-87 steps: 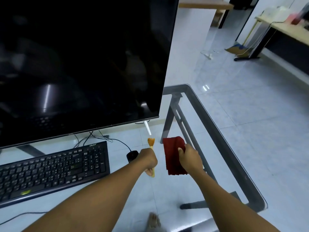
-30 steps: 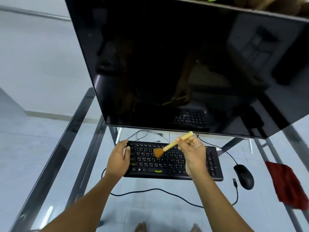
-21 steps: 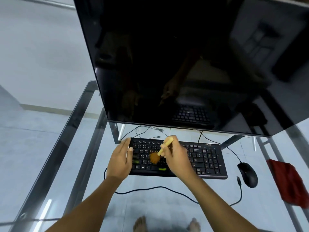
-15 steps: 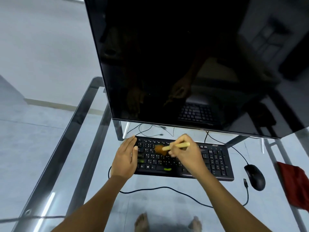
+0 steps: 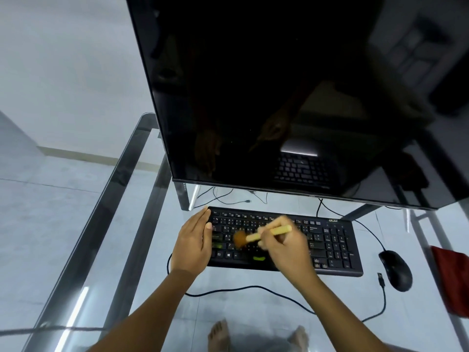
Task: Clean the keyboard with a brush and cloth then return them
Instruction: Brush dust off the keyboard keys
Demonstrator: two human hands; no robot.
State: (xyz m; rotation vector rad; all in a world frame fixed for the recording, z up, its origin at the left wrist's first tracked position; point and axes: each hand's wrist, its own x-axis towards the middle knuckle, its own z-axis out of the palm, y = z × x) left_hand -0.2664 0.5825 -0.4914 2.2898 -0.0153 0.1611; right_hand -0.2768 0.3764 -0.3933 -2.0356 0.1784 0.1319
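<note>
A black keyboard (image 5: 330, 245) lies on the glass table below the monitor. My right hand (image 5: 286, 247) grips a small brush (image 5: 279, 230) by its pale yellow handle, and the blurred orange bristles touch the keys at the keyboard's left half. My left hand (image 5: 193, 242) rests flat with straight fingers against the keyboard's left end. A red cloth (image 5: 454, 280) lies at the table's right edge, apart from both hands.
A large dark monitor (image 5: 279, 92) stands just behind the keyboard. A black mouse (image 5: 396, 270) sits right of the keyboard, its cable looping along the front. The glass table (image 5: 114, 250) has a metal frame. Bare feet show through the glass below.
Earlier both hands were at the table's right side with brush and cloth. The cloth now lies there alone, and the brush has swept back and forth over the left keys.
</note>
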